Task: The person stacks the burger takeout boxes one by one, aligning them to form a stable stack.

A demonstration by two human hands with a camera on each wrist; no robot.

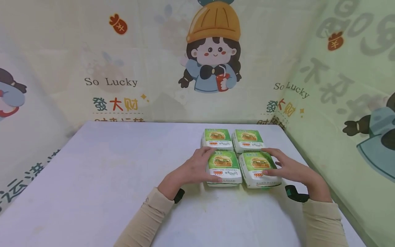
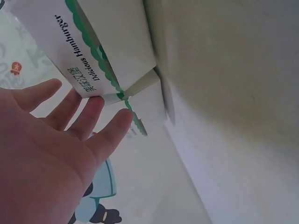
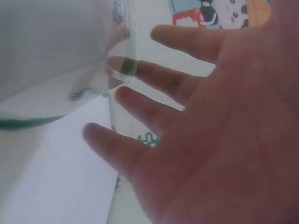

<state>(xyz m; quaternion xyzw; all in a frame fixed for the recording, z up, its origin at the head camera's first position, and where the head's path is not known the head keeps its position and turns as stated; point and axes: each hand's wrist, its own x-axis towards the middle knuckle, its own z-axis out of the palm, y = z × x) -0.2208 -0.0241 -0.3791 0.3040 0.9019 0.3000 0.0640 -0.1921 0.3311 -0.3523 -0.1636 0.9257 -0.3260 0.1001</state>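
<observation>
Two pairs of white and green hamburger boxes, each printed with a burger, lie flat in a two-by-two block on the table. My left hand is at the left side of the front left box, thumb by its front edge and fingers by its back corner. In the left wrist view, spread fingertips reach the corner of a box lettered "Delicious Hamburger". On the other side, my right hand spans the right side of the front right box. Its fingers are spread beside a glossy box side in the right wrist view.
Behind the front pair are the back left box and the back right box, set close together. The white table stretches left and forward. A printed cloth wall rises behind it, and another cloth borders the right edge.
</observation>
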